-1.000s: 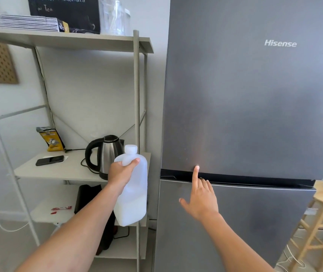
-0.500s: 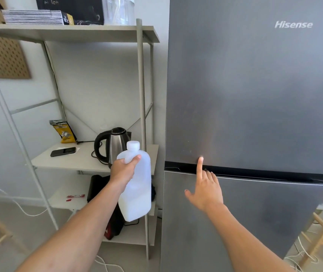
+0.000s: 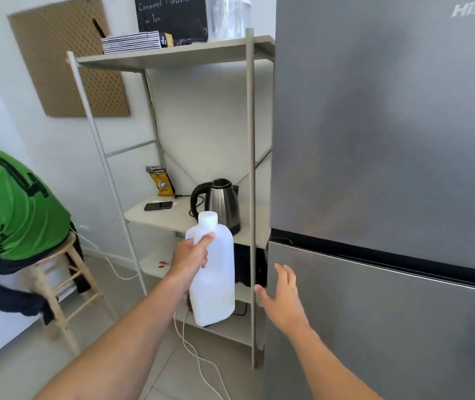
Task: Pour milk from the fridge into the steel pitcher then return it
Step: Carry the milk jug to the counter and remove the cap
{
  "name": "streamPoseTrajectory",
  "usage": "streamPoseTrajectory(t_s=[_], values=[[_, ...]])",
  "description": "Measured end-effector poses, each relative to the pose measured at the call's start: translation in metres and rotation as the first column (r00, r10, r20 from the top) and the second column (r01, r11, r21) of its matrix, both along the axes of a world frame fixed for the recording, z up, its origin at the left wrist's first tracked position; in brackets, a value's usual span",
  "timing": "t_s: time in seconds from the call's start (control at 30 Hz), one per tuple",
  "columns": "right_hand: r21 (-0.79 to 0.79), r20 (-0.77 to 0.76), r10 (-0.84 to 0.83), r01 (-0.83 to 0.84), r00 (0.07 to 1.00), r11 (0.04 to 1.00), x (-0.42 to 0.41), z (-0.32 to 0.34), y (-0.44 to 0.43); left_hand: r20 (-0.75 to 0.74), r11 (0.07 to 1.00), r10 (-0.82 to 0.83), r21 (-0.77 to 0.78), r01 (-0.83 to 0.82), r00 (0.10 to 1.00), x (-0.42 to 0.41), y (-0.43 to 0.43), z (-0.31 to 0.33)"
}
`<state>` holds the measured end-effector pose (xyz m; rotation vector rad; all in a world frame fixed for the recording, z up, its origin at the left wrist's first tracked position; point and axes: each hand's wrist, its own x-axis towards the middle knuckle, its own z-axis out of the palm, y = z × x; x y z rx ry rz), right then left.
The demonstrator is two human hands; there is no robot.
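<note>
The left hand [image 3: 190, 256] grips the white translucent plastic milk jug [image 3: 216, 281] by its handle just under the capped neck. Its fingers are curled tight round it, so the jug hangs nearly upright and closed, safe to carry one-handed. The jug hangs in front of the pale metal shelf unit [image 3: 249, 140], just beside the tall grey steel fridge [image 3: 389, 140], whose two doors are both shut.

The right hand [image 3: 284, 298] holds nothing, its fingers [image 3: 288, 275] spread and loose near the left edge of the lower door. It looks kept free for door work. The steel pitcher is nowhere in sight, so I cannot tell whether the pouring is done.

The shelf unit's front post stands hard against the fridge side, leaving little slack there. Open floor lies to the left, though a person in a green shirt [image 3: 14, 203] sits on a pale wooden stool [image 3: 57, 272], and a white cable [image 3: 196, 353] trails underfoot.
</note>
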<state>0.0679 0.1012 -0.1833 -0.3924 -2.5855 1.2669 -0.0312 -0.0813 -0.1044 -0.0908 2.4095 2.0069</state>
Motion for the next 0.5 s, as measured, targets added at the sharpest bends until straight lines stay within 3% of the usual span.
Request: streamPoseTrajectory(t_s=[0.2, 0.5], values=[[-0.25, 0.055, 0.313, -0.29, 0.948, 0.924, -0.006, -0.013, -0.078, 0.044, 0.987, 0.163, 0.003, -0.164, 0.986, 0.03, -0.04, -0.005], [-0.375, -0.017, 0.494, -0.463, 0.87, 0.803, 0.01, -0.033, -0.183, 0.14, 0.931, 0.356, 0.031, -0.363, 0.924, 0.092, -0.13, -0.009]])
